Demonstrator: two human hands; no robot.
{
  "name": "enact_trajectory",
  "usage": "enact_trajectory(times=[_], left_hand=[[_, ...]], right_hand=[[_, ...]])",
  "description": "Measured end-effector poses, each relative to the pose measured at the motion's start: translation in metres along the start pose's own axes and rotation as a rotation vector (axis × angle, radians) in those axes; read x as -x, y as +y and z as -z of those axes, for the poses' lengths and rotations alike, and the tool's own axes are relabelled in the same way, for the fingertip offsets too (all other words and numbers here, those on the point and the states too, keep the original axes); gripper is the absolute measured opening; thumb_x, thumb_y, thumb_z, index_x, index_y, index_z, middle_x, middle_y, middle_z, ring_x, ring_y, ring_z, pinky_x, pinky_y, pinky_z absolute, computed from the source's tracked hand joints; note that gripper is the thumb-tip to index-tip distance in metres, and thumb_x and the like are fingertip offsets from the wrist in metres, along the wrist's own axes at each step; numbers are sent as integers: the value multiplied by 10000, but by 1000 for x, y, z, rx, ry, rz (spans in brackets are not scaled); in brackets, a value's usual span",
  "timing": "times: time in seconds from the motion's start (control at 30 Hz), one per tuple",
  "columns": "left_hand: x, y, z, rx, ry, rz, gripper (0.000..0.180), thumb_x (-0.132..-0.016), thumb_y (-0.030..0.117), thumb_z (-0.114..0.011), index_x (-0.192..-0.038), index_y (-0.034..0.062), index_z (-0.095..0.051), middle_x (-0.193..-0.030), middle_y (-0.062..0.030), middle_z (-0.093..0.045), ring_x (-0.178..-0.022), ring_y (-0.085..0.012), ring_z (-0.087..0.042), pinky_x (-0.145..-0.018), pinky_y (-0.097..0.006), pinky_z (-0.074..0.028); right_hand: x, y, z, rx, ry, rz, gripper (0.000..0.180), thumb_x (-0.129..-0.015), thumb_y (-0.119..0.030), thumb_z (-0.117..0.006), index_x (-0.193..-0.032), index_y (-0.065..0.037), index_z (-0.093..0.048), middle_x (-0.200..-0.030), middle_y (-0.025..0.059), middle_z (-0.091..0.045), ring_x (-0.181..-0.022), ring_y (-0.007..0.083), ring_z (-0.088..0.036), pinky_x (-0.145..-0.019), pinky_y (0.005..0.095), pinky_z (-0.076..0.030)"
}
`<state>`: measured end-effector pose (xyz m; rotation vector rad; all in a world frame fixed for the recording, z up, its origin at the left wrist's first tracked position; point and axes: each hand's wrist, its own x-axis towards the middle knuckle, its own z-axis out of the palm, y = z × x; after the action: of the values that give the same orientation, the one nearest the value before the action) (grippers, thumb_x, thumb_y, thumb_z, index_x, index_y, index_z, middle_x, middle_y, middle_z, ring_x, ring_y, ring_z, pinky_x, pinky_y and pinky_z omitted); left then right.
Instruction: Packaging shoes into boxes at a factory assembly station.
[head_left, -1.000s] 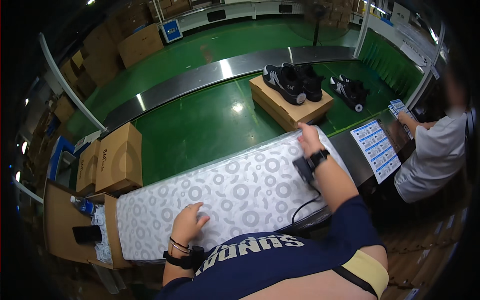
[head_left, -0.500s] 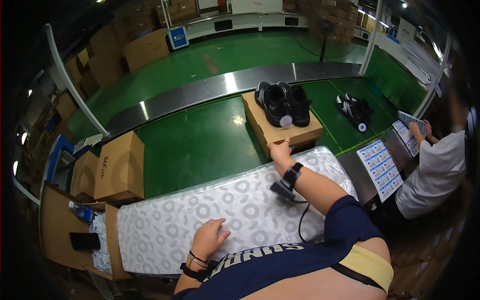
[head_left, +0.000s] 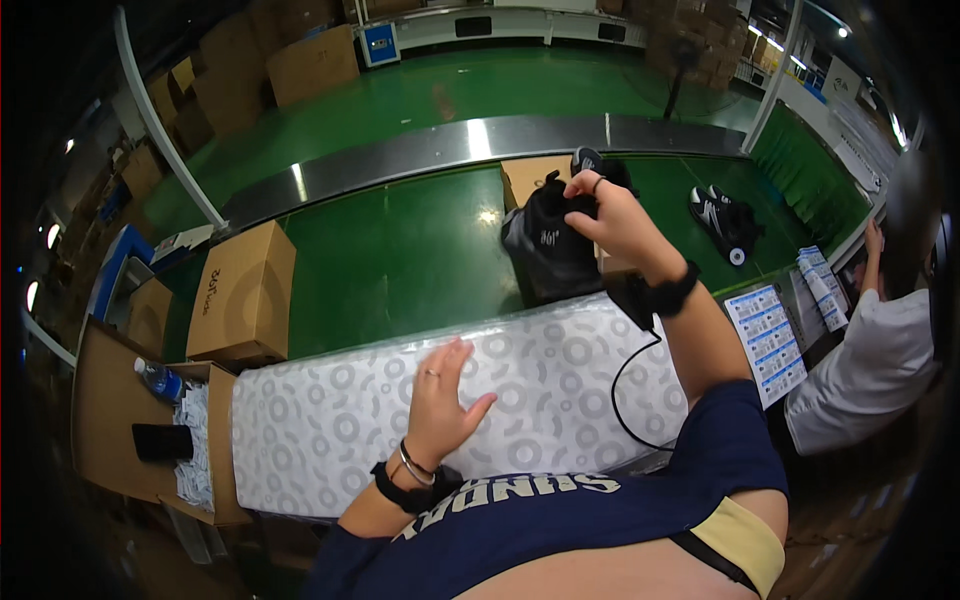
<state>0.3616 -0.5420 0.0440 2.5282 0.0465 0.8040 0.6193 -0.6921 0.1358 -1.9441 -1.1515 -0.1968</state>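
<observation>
Right hand point(head_left: 615, 220) at a black shoe point(head_left: 545, 250), left hand point(head_left: 438, 408) free

In the head view, the right hand curved its thumb and fingers at the shoe's collar; whether they gripped it could not be told. The shoe sat just below and left of that hand, in front of part of a brown box point(head_left: 525, 180). A black-and-grey pair point(head_left: 722, 225) stood to the hand's right. The left hand was released, fingers spread above or on the ring-patterned tabletop point(head_left: 315, 435); contact was unclear. A carton point(head_left: 225, 440) lay to its left.
</observation>
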Motion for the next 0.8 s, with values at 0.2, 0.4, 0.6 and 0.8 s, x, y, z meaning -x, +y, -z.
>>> enact_trajectory(times=[0.2, 0.4, 0.6, 0.8], left_hand=[[-13, -5, 2, 34, 213, -232, 872, -568, 135, -793, -1288, 40, -310, -1301, -197, -363, -1180, -367, -376, -972, -416, -318], [23, 8, -3, 360, 154, -87, 705, -622, 25, -724, -1241, 23, -387, -1240, -158, -457, -1105, -278, -474, -930, -359, -380], [70, -6, 7, 1423, 4, 942, 384, -935, 303, -366, -1176, 15, -450, -1039, -82, -567, -902, -174, -564, -807, -266, -452], [152, -110, 88, -153, 370, 815, 337, -807, 196, -584, -1107, 47, -540, -1052, -148, -547, -1001, -243, -501, -874, -324, -390]], right_hand=[[72, -108, 35, -711, -344, -207, 399, -677, 49, -631, -1019, -47, -450, -900, 4, -469, -842, 81, -481, -725, 194, -398], [93, -108, 9, -1134, -336, -79, 812, -655, -170, -751, -1294, -33, -269, -963, 81, -560, -877, 120, -539, -778, 209, -399], [105, -78, -148, -819, 124, -216, 408, -729, -195, -675, -1068, -22, -527, -806, 75, -606, -704, 146, -550, -672, 251, -446], [122, -57, -200, -890, 0, -518, 255, -731, -142, -663, -904, 17, -563, -783, 95, -607, -634, 104, -551, -582, 220, -453]])
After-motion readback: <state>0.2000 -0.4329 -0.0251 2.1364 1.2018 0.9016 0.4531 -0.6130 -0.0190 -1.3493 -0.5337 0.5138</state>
